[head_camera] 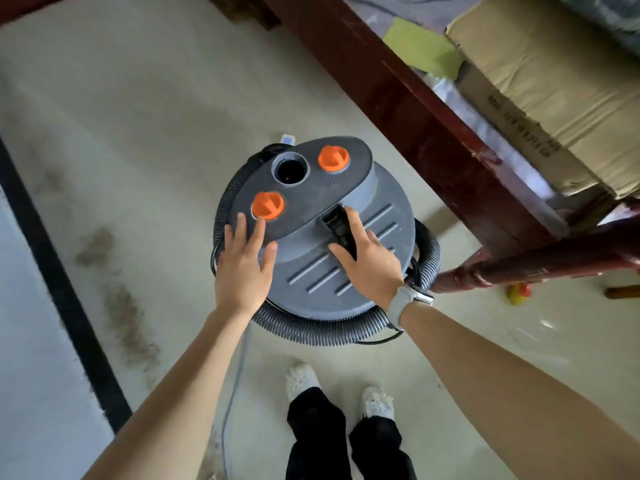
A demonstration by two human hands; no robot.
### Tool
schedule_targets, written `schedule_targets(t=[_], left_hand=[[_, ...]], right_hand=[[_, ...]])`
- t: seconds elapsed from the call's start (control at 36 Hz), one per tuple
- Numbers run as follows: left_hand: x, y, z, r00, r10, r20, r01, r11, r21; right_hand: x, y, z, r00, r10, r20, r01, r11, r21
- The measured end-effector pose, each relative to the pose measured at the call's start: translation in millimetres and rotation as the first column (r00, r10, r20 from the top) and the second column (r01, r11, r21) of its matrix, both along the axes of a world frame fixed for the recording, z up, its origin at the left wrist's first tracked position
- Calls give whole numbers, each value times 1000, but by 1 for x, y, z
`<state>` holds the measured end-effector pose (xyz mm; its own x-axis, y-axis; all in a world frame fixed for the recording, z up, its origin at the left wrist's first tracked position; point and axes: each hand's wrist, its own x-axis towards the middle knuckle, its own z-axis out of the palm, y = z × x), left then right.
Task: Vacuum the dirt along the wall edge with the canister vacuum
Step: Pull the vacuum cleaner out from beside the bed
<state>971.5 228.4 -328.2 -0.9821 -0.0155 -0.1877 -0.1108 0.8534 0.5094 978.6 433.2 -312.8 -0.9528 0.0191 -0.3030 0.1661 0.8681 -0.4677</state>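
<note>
Grey canister vacuum (332, 244) stands on floor (156, 140) before your feet. Your left hand (242, 271) lies flat on lid, fingers (256, 233) straight; right hand (372, 265) grasps black handle (337, 225). Dirt (121, 306) lies along wall edge, left.

pale floor (145, 98), dark wooden bench (408, 95), cardboard box (540, 64)

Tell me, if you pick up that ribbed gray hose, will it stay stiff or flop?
The hose would probably flop: it lies curled around the vacuum, and its ribs suggest it bends easily. It likely feels light, being thin and hollow-looking. It may uncoil when lifted.
</note>
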Motion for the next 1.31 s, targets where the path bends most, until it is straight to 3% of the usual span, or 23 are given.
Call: schedule_targets(t=[0.14,0.25,0.31,0.36,0.42,0.47,0.53,0.69,0.78,0.86,0.92,1.0,1.11,1.17,1.31], left_hand=[[23,5,-2,997,-31,-71,33,999,29],[63,23,-3,997,-4,-81,10,997,78],[84,37,-5,998,-18,-57,22,997,77],[103,52,-5,1000,-20,-13,20,998,64],[116,66,-5,999,-30,12,30,998,55],[124,79,-5,998,-58,0,58,998,33],[128,89,-4,996,-81,-37,81,997,12],[124,113,4,988,-104,-116,105,994,5],[119,124,12,976,-146,-162,157,986,62],[118,139,19,984,-141,-104,160,968,196],[117,154,23,994,-111,15,101,944,313],[107,185,32,939,-49,341,-141,848,511],[79,211,39,676,-9,737,-622,529,577],[70,222,39,623,-20,782,-690,457,562],[70,232,43,731,69,679,-600,538,592]], right_hand=[[23,9,2,992,-120,-35,111,974,-195],[63,39,-9,900,-388,-201,358,918,-168],[80,58,-19,824,-546,-150,524,836,-160],[91,73,-29,787,-618,9,609,773,-179],[93,80,-36,766,-611,200,643,736,-210],[93,82,-41,774,-545,323,619,760,-199],[92,83,-46,773,-533,343,617,756,-217],[80,89,-47,679,-642,356,734,612,-295],[76,101,-37,688,-656,309,723,585,-368],[81,118,-20,646,-666,374,746,444,-497],[89,131,-5,650,-647,398,722,365,-587],[105,146,17,757,-559,337,607,413,-678],[132,135,29,864,-344,367,503,591,-630],[147,133,27,862,-262,434,488,663,-568],[157,153,28,817,-248,521,528,684,-504]])
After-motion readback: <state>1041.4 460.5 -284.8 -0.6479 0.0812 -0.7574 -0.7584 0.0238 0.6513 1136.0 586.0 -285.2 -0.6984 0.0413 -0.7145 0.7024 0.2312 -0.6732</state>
